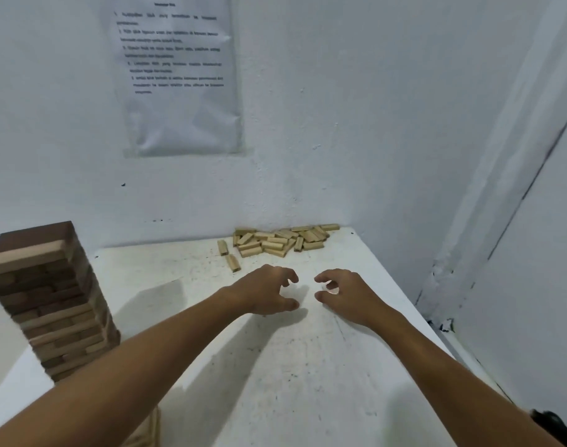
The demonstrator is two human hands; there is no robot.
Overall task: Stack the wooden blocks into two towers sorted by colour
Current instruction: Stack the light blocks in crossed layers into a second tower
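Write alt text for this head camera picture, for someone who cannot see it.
Two bare hands, the left hand and right hand, hover open and empty over a white table, short of a pile of pale wooden blocks by the wall. A tall tower of mixed dark and light blocks stands at left.

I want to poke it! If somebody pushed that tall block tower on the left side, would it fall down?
Probably yes. The tower is tall and narrow, so a push near the top would likely tip it. Its blocks look merely stacked and some rows look uneven, so single pieces may slide out first. It also seems to stand close to the table edge, so blocks could drop off.
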